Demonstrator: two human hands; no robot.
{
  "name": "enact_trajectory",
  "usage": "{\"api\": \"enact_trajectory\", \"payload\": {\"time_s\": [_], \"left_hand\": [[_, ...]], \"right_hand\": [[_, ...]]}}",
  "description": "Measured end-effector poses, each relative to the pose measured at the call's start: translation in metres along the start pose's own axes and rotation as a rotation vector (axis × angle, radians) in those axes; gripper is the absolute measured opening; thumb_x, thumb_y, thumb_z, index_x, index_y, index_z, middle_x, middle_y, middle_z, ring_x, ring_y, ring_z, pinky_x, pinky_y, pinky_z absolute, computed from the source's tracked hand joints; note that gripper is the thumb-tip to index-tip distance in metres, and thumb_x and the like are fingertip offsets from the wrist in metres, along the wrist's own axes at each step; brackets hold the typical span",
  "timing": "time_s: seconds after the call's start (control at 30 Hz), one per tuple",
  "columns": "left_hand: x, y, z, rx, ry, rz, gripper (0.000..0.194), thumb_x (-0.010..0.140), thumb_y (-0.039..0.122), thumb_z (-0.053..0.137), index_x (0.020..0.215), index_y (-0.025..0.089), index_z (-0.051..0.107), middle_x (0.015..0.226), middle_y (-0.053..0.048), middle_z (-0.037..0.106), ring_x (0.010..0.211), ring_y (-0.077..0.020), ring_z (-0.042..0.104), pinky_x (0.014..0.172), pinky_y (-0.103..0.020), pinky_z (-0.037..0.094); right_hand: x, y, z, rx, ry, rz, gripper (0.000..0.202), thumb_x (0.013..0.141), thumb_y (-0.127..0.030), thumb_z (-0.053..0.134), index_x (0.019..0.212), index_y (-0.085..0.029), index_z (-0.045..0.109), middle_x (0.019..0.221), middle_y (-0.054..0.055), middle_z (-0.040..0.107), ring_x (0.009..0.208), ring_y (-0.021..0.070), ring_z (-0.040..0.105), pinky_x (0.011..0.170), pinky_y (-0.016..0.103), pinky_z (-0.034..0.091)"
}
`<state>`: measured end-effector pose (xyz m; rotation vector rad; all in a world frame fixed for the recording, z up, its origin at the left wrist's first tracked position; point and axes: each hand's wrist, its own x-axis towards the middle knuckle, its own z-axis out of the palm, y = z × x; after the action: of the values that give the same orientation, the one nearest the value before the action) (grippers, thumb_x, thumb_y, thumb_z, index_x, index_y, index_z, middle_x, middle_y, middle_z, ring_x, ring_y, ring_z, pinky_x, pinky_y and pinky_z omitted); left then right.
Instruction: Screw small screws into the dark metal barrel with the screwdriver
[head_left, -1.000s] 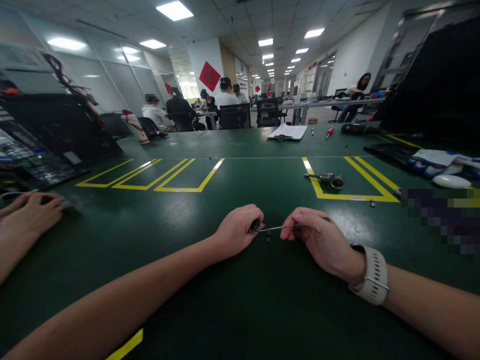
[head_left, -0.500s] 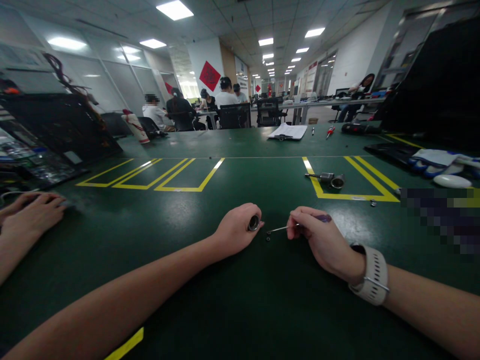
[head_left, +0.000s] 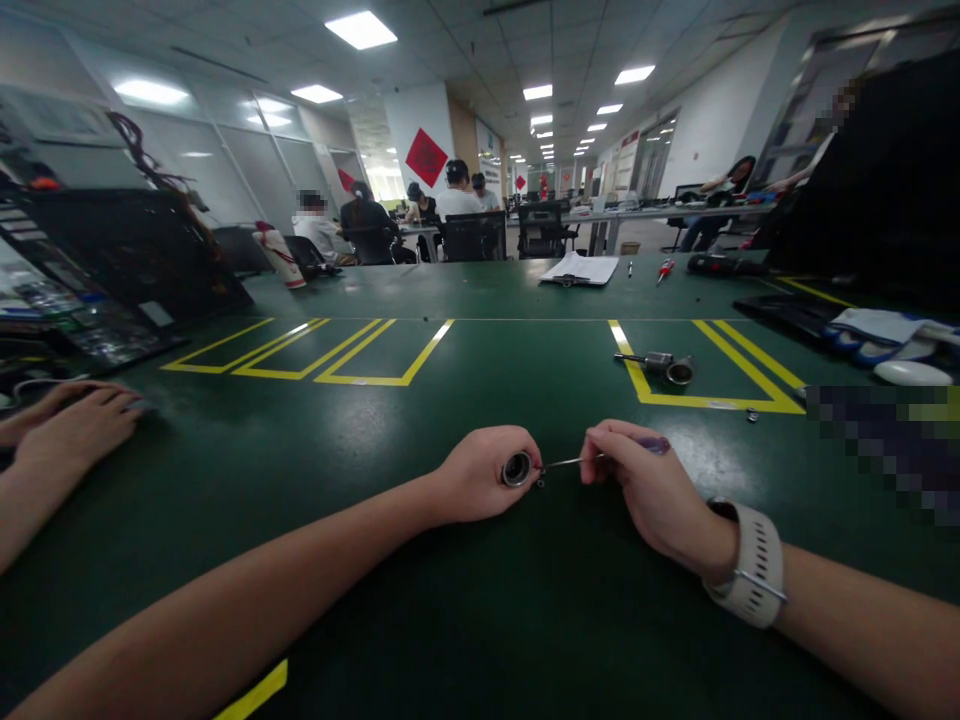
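My left hand (head_left: 474, 476) is closed around a hollow metal cylinder (head_left: 507, 478), its open round end facing me. Pinched in my right hand (head_left: 642, 478) is a thin screwdriver-like tool (head_left: 564, 463) with a purple handle and a slim metal shaft. Its shaft points left, and the tip is close to the fingertips of my left hand. Just below that tip lies a tiny dark ring-like part (head_left: 540, 483); too small to name surely. The inside of the cylinder is dark.
Metal parts (head_left: 660, 362) lie in a yellow-taped area at right, with a small metal piece (head_left: 752, 415) nearby. Another person's hands (head_left: 82, 420) rest at the left. Farther back are a clipboard (head_left: 581, 270), a red screwdriver (head_left: 665, 270) and gloves (head_left: 874, 335).
My left hand has shifted slightly right and turned the cylinder's opening more toward me. The tool's tip is now nearer my left fingers, and one small part there is no longer distinct.
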<state>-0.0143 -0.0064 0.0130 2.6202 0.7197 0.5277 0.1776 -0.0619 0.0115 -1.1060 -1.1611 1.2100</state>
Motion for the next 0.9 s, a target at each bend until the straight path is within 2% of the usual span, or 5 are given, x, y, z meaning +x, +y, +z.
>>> {"api": "enact_trajectory", "payload": {"time_s": [0.2, 0.4, 0.53, 0.67, 0.9], "left_hand": [[0.002, -0.002, 0.002, 0.050, 0.092, -0.103, 0.011, 0.079, 0.026, 0.056, 0.085, 0.017, 0.055, 0.082, -0.002, 0.060, 0.074, -0.0142, 0.055, 0.066, -0.028, 0.044], [0.004, -0.012, 0.000, 0.248, 0.473, -0.265, 0.024, 0.077, 0.040, 0.059, 0.078, 0.017, 0.053, 0.082, -0.004, 0.059, 0.078, -0.0182, 0.052, 0.073, -0.034, 0.042], [0.002, -0.017, -0.007, 0.238, 0.503, -0.365, 0.032, 0.077, 0.049, 0.057, 0.083, 0.018, 0.054, 0.080, -0.002, 0.057, 0.073, -0.0162, 0.053, 0.066, -0.030, 0.041], [0.001, -0.019, -0.011, 0.187, 0.498, -0.442, 0.034, 0.075, 0.051, 0.058, 0.086, 0.019, 0.055, 0.076, 0.000, 0.060, 0.067, -0.0149, 0.054, 0.060, -0.027, 0.040], [0.003, -0.022, -0.008, -0.005, 0.497, -0.440, 0.025, 0.067, 0.035, 0.068, 0.082, 0.017, 0.058, 0.076, 0.000, 0.063, 0.069, -0.0155, 0.058, 0.063, -0.028, 0.046]], "right_hand": [[0.001, -0.001, -0.001, -0.065, 0.068, -0.005, 0.018, 0.077, -0.035, 0.057, 0.072, -0.018, 0.060, 0.072, 0.003, 0.062, 0.070, 0.0172, 0.055, 0.065, 0.032, 0.042], [-0.009, 0.001, 0.005, -0.574, -0.380, -0.239, 0.024, 0.086, -0.031, 0.050, 0.108, -0.024, 0.058, 0.107, 0.007, 0.063, 0.099, 0.0222, 0.058, 0.087, 0.042, 0.045], [-0.017, -0.001, 0.010, -0.802, -0.624, -0.400, 0.024, 0.085, -0.023, 0.052, 0.109, -0.020, 0.056, 0.130, 0.010, 0.053, 0.124, 0.0261, 0.044, 0.103, 0.047, 0.035], [-0.025, -0.008, 0.014, -0.857, -0.820, -0.512, 0.024, 0.085, -0.018, 0.051, 0.109, -0.017, 0.056, 0.138, 0.011, 0.045, 0.130, 0.0237, 0.037, 0.108, 0.043, 0.030], [-0.029, -0.013, 0.015, -0.828, -0.858, -0.581, 0.026, 0.085, -0.014, 0.050, 0.110, -0.018, 0.056, 0.135, 0.010, 0.049, 0.129, 0.0225, 0.039, 0.108, 0.042, 0.031]]}}
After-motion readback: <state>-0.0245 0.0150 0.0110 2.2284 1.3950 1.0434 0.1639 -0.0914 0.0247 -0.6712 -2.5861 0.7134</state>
